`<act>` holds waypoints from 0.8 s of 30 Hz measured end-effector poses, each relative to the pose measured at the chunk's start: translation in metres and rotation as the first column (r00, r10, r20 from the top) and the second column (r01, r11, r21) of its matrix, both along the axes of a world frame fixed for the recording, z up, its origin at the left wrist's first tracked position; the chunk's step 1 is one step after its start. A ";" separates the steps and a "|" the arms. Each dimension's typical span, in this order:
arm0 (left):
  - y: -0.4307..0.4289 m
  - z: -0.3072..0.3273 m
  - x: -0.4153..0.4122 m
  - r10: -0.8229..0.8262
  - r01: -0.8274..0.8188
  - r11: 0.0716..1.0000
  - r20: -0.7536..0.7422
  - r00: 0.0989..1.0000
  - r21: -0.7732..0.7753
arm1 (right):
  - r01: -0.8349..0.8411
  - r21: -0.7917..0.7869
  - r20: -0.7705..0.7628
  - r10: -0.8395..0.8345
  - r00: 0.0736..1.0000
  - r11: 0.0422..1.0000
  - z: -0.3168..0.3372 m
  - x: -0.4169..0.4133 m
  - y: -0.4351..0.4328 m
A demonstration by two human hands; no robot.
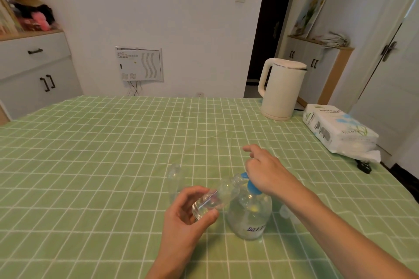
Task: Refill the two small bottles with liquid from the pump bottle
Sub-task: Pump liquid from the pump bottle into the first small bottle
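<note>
A clear pump bottle (249, 217) with a blue pump head (251, 184) stands on the green checked tablecloth near me. My right hand (265, 172) rests palm-down on the pump head, fingers spread. My left hand (188, 215) holds a small clear bottle (217, 195) tilted on its side, its open neck up against the blue spout. A second small clear bottle (174, 179) stands upright on the cloth to the left, without a cap. Small pale caps (284, 210) lie just right of the pump bottle, partly hidden by my right forearm.
A cream electric kettle (281, 88) stands at the table's far right, with a pack of tissue paper (337, 129) beside it near the right edge. Cabinets line the left wall and the right corner beyond the table (90, 154).
</note>
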State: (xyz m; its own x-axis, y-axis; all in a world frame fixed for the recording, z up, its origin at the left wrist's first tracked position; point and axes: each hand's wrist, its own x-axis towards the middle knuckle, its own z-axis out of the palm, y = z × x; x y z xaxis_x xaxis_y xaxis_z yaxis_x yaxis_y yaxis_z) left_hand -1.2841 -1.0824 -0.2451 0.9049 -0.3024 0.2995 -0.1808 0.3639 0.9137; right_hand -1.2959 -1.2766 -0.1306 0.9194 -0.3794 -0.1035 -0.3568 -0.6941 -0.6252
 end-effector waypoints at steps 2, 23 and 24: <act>0.001 0.002 -0.001 -0.003 0.003 1.000 -0.003 1.000 0.004 | 0.009 0.012 0.006 -0.009 1.000 1.000 0.000 0.001 0.000; -0.002 0.006 -0.003 -0.174 0.145 0.982 -0.271 0.947 -0.122 | 0.033 0.076 0.120 -0.042 0.992 0.997 0.004 0.017 -0.003; -0.002 0.006 -0.003 -0.194 0.156 0.977 -0.292 0.937 -0.148 | 0.028 0.085 0.104 -0.037 0.994 0.996 0.003 0.017 -0.004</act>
